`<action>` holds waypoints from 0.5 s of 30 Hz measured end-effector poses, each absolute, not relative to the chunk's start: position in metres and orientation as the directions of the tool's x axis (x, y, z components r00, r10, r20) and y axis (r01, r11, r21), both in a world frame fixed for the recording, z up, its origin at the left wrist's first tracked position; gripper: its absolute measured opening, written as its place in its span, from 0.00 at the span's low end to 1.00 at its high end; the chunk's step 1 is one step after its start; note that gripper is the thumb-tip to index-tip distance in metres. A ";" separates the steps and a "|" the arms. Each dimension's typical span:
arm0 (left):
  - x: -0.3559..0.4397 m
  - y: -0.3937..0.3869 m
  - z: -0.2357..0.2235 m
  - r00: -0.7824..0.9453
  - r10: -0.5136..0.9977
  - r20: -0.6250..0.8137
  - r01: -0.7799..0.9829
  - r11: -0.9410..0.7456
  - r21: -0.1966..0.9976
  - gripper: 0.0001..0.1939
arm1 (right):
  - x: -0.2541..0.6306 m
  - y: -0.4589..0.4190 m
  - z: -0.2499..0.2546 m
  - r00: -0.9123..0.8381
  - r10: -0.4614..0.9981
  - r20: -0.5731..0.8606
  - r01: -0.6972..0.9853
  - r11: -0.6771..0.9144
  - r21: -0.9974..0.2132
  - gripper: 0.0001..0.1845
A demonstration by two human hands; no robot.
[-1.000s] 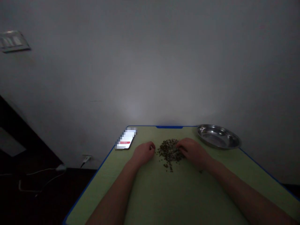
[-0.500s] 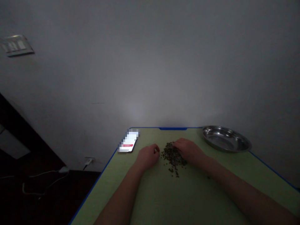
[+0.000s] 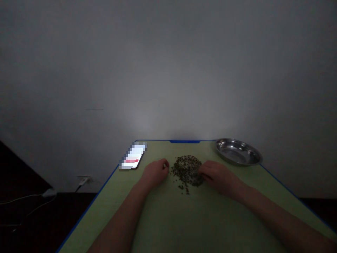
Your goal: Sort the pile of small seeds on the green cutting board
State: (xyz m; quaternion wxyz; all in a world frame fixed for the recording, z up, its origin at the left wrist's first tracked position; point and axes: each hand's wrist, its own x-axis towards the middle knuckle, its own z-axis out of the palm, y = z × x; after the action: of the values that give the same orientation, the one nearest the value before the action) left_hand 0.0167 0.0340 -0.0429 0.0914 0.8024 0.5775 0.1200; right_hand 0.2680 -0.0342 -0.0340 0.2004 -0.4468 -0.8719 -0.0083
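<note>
A pile of small dark grains or seeds [image 3: 186, 168], too small to name surely, lies loose on the green tabletop [image 3: 181, 221]. My left hand [image 3: 156, 172] rests on the table just left of the pile, its fingers curled in; whatever they hold, if anything, is hidden. At the pile's right edge, my right hand [image 3: 218, 176] touches the grains with its fingers drawn together. I cannot make out what is between those fingertips. A few stray grains lie scattered at the near side of the pile.
An oval steel dish [image 3: 238, 153] stands at the table's back right corner. Toward the back left lies a phone [image 3: 133, 156] with its screen lit. A wall runs behind the table's blue edge. White cables and a plug [image 3: 83, 181] are at the lower left.
My right hand has shifted from the pile's upper right to its right edge, nearer me. More of the pile shows. The whole view has turned slightly right; my left hand stays curled beside the pile.
</note>
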 end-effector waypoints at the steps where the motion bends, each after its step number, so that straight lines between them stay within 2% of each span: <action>1: 0.017 0.034 -0.043 0.303 0.949 0.086 0.906 -0.315 0.283 0.14 | 0.269 -0.037 -0.033 -0.515 0.775 0.366 0.779 0.601 -0.178 0.11; 8: 0.018 0.032 -0.039 0.297 0.952 0.076 0.905 -0.306 0.296 0.14 | 0.275 -0.036 -0.029 -0.438 0.784 0.441 0.790 0.569 -0.226 0.09; 15: 0.019 0.032 -0.037 0.290 0.955 0.059 0.912 -0.294 0.287 0.13 | 0.271 -0.043 -0.039 -0.483 0.787 0.385 0.786 0.583 -0.205 0.11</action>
State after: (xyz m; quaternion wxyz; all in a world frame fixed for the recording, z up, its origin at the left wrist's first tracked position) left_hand 0.0186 0.0324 -0.0372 0.0993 0.7968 0.5857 0.1101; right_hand 0.2707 -0.0431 -0.0386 0.2236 -0.4567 -0.8610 0.0005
